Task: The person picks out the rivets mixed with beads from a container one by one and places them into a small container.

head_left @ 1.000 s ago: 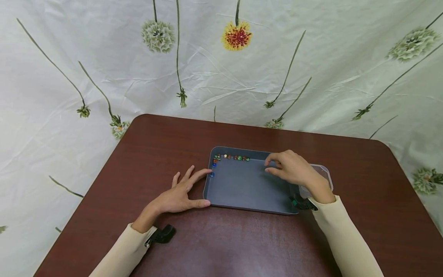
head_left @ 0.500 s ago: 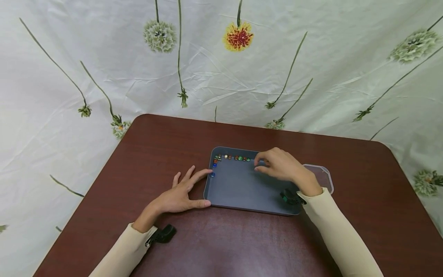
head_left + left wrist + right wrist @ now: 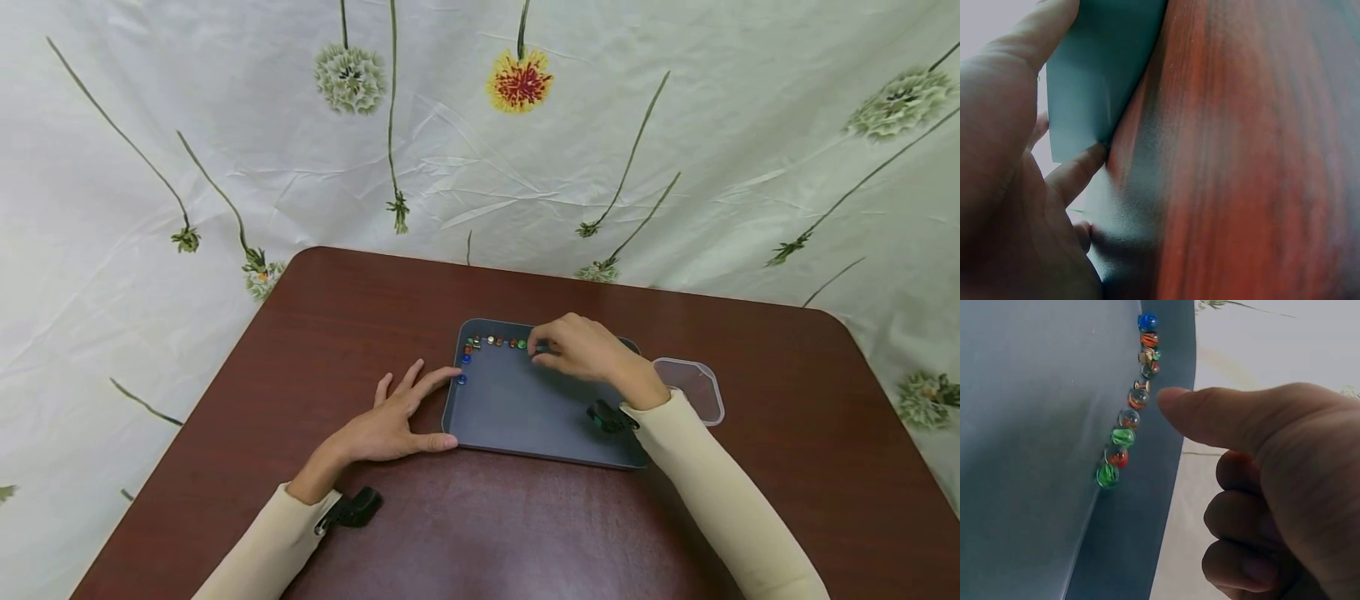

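A grey tray (image 3: 540, 417) lies on the table. Small glass marbles (image 3: 498, 341), clear, green and orange, run along its far wall into the far left corner. Down the left wall sit blue marbles (image 3: 467, 359), one close to the left index fingertip. My left hand (image 3: 378, 429) spreads its fingers at the tray's left side, index at the rim and thumb at the near left corner. My right hand (image 3: 581, 346) hovers over the far side of the tray, index bent and thumb apart, beside the green marble (image 3: 1108, 476) at the row's end. Nothing shows between them.
A clear plastic container (image 3: 693, 387) stands just right of the tray, partly behind the right sleeve. The brown wooden table (image 3: 375, 300) ends at a flower-printed white cloth (image 3: 465, 150) behind it.
My right hand has moved left across the tray, from its right side to the end of the marble row, uncovering more of the plastic container. My left hand keeps its place.
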Demonstrator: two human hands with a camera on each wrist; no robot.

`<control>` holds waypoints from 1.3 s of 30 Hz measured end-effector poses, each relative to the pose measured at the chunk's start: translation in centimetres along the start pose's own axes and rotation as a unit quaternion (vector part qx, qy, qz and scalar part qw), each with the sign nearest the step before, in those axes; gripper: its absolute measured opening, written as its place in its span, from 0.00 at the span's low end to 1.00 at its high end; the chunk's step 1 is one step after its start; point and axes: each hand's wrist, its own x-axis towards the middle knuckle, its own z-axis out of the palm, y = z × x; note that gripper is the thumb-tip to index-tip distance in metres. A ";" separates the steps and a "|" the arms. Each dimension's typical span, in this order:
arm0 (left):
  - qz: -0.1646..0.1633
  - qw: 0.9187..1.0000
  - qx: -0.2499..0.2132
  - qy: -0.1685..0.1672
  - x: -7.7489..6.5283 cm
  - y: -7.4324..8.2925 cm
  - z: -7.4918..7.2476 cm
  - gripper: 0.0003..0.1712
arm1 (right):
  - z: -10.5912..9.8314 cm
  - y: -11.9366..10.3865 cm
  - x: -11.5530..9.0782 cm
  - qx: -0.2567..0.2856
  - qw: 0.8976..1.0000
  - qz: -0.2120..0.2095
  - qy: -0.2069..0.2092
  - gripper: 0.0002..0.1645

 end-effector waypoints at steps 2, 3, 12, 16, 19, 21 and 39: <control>-0.001 1.000 0.000 0.000 0.0 0.0 0.0 0.52 | 0.1 -0.1 0.5 -0.006 1.000 -0.004 -0.001 0.06; -0.002 1.000 0.000 -0.001 0.0 0.0 0.0 0.52 | 0.1 -0.2 0.7 -0.008 1.000 -0.006 0.000 0.06; -0.002 1.000 0.001 -0.001 -0.1 -0.1 0.0 0.52 | 0.5 -1.0 2.7 -0.013 1.000 -0.015 -0.002 0.06; -0.004 1.000 0.002 -0.001 -0.1 -0.2 0.0 0.52 | 0.8 -1.4 3.7 -0.018 0.999 -0.027 -0.008 0.07; -0.003 1.000 0.004 -0.002 -0.1 -0.2 0.0 0.52 | 1.1 -1.5 4.3 -0.025 0.999 -0.043 -0.006 0.08; -0.002 1.000 0.006 -0.002 -0.1 -0.2 0.0 0.52 | 1.4 -1.5 4.6 -0.030 0.998 -0.051 -0.004 0.08; 0.009 1.000 0.002 0.000 0.1 0.0 0.0 0.51 | 2.3 -2.0 6.3 -0.028 0.998 -0.058 -0.008 0.08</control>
